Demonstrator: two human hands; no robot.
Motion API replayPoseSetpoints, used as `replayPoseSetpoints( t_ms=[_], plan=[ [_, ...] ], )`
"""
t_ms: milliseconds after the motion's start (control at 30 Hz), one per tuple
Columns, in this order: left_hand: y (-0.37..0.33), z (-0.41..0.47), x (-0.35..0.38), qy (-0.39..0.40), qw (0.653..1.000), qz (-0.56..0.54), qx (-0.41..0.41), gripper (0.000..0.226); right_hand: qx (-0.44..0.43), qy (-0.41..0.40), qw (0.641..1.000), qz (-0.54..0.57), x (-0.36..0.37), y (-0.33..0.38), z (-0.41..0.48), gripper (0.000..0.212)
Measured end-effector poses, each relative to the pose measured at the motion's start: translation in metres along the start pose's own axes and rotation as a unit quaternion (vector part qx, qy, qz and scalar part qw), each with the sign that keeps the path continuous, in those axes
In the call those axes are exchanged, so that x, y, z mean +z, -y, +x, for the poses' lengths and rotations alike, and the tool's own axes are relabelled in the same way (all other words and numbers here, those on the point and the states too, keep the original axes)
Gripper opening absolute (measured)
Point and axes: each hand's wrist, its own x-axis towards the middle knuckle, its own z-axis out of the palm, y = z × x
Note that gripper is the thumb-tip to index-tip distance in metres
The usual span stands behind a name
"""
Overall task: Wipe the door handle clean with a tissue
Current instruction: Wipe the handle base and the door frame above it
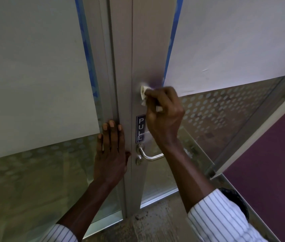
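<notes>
A shiny metal door handle [148, 155] curves out from the grey door frame [147, 49], below a blue PULL sign [141, 128]. Its upper part is hidden behind my right hand [164, 112]. That hand is shut on a crumpled white tissue [143, 94] and presses it against the frame at the top of the handle. My left hand [111, 151] lies flat, fingers spread, on the neighbouring frame post to the left of the handle. A small keyhole lock [138, 161] sits just under the handle's lower mount.
Frosted glass panels with blue tape edges flank the frame, white above and dotted below [225, 109]. A purple wall [277, 163] stands at the right. The gritty floor [155, 224] shows at the door's foot.
</notes>
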Motion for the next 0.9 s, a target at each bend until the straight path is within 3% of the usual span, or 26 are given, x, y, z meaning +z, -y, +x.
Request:
replayPoseSetpoints(
  t_ms=[100,200,300,500,633,733,800,900],
  plan=[
    [0.001,-0.001,-0.001,-0.001,1.000,0.005,0.000,0.143,-0.023,-0.030,0.999,0.030,0.005,0.019,0.037,0.008],
    [-0.001,0.000,-0.002,-0.001,1.000,0.003,-0.002,0.143,-0.023,-0.001,0.999,0.031,0.006,0.017,0.027,0.012],
    [-0.002,0.000,-0.004,-0.003,1.000,0.001,-0.005,0.144,-0.018,0.072,0.997,0.001,0.007,0.003,-0.015,0.023],
    [-0.004,-0.002,-0.009,0.008,1.000,0.005,-0.003,0.139,0.019,0.234,0.966,-0.109,-0.002,-0.038,-0.096,0.026],
    [-0.004,-0.002,-0.015,0.020,1.000,-0.001,-0.001,0.135,0.078,0.248,0.958,-0.118,-0.013,-0.048,-0.103,0.024],
    [-0.003,-0.003,-0.028,0.040,0.999,-0.020,0.000,0.134,0.212,0.223,0.951,-0.034,-0.020,-0.044,-0.096,0.026],
    [-0.007,-0.004,-0.039,0.053,0.998,-0.041,-0.007,0.133,0.354,0.203,0.906,0.114,-0.027,-0.033,-0.093,0.029],
    [-0.019,-0.008,-0.063,0.063,0.990,-0.120,-0.035,0.119,0.497,0.148,0.798,0.306,-0.050,-0.020,-0.099,0.028]
  ],
)
